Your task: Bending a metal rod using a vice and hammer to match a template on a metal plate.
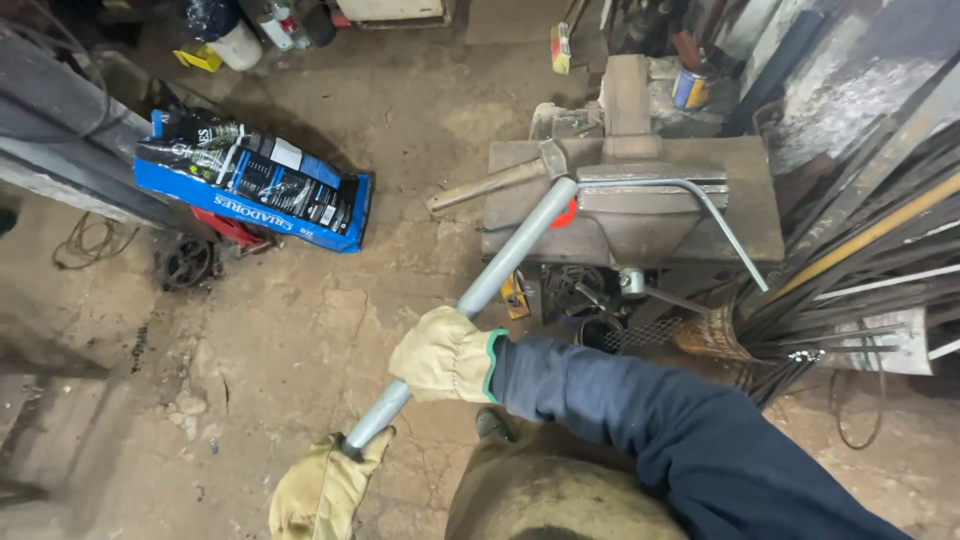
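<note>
Floor, left: blue-and-black printed bag [250, 180] lying flat, red tool [235, 230] just beside it
Floor, far left: loose wire coil [85, 240]
Right: bundle of long metal rods [860, 270]
Top: white bucket [235, 45]

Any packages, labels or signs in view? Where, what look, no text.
Blue-and-black bag: lying flat on the floor, upper left; rectangular, small white label patch.
Tin can: behind the vise, top right; cylindrical, blue and yellow wrap.
Yellow-red packet: top centre, upright, narrow.
No signs or screens.
</note>
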